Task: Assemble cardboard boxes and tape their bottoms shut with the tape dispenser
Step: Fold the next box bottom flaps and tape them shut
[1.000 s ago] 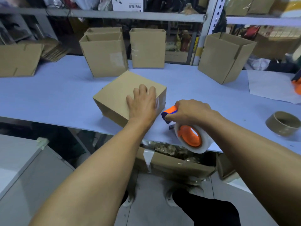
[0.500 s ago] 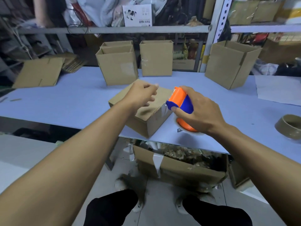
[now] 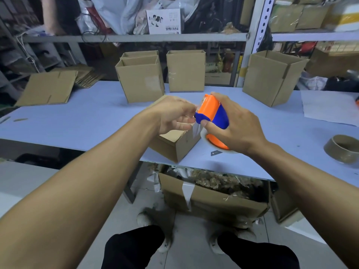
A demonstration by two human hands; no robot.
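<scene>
Tape dispenser (image 3: 212, 115), orange and blue, sits in the right hand (image 3: 236, 126), fingers wrapped round the body, thumb under the blue part; the clear roll on its orange core hangs below the palm. A second ago the dispenser was low at the near right corner of the box; now it is lifted above that corner, nose up and pointing left. Half a second ago it was already raised; since then it has come a little closer to the left hand.

Left hand (image 3: 174, 115) was flat on the box top a second ago. Now it is off the box, fingers curled, fingertips right at the dispenser's nose. It seems to pinch the loose tape end, but motion blur means I cannot tell for certain.

Small cardboard box (image 3: 175, 147) lies directly below both hands on the blue table (image 3: 93, 117), near its front edge, tape visible down its right face.

Beyond the hands: three upright open boxes (image 3: 140, 80) at the table's back. Far left of the grip a flattened box (image 3: 47, 88); far right an empty tape core (image 3: 342, 148).
</scene>
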